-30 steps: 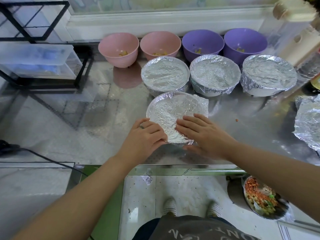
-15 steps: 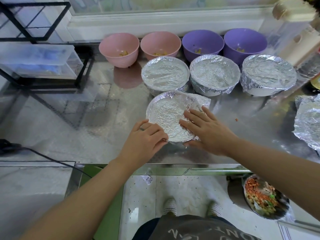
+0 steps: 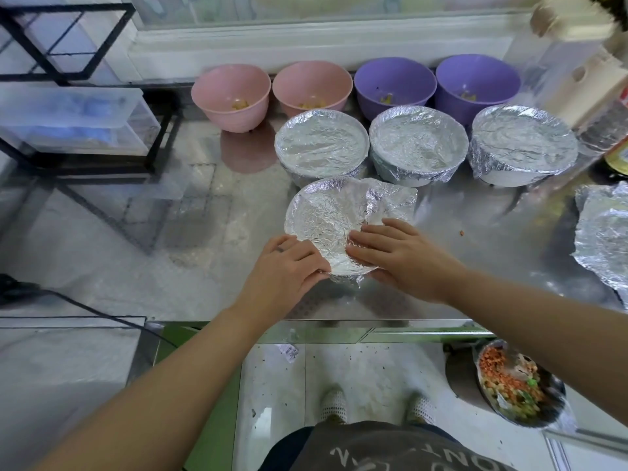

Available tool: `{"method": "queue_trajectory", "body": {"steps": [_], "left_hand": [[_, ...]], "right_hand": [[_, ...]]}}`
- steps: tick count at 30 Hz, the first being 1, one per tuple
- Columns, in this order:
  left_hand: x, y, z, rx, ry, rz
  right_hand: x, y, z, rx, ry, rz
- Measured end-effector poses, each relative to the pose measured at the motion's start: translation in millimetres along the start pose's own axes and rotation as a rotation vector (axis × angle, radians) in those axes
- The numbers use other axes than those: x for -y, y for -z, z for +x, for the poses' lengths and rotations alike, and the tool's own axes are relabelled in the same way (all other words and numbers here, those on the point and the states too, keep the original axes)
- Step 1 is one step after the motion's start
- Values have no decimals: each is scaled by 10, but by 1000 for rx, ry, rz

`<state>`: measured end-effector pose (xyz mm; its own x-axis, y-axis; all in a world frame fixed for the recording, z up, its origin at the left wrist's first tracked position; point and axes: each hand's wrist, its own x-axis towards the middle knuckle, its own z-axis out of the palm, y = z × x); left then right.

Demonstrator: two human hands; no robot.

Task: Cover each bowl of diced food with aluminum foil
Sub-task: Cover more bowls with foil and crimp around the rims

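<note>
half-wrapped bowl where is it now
Head view, center: half-wrapped bowl on the metal table between the left hand and right hand, just in front of the leftmost covered bowl.

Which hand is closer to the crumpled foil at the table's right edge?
Right. The right hand rests on the foil-topped bowl, left of the crumpled foil; the left hand holds that bowl's left side, farther away.
</note>
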<state>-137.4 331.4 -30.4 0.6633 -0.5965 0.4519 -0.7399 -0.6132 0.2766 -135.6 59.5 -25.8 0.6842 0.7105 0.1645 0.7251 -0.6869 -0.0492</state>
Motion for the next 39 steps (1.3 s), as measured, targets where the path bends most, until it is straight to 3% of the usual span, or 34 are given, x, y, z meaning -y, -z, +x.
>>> {"method": "queue_trajectory", "body": {"steps": [6,12,18,22,24,26,29,31,39], "left_hand": [[-37,-54,-8,-8,57,31],[-53,-72,-19,-33,69,-2],[-24,-94,-120,-44,19,-58],[-21,-31,-189,-14,-24,-65],[-98,31,-109,-4,51,-70],[-223,67,87,87,174,-18],[-330,-9,357,413,319,168],[-306,-68,414,537,376,236],[-296,-80,492,588,517,231]], "right_hand": [[101,18,119,-124,117,52],[82,50,123,-113,140,77],[20,158,8,228,-99,26],[110,198,82,198,-276,33],[119,172,146,185,-376,55],[114,136,191,170,-464,149],[122,100,207,132,-516,233],[127,89,212,117,-575,315],[90,43,270,-78,-827,692]]}}
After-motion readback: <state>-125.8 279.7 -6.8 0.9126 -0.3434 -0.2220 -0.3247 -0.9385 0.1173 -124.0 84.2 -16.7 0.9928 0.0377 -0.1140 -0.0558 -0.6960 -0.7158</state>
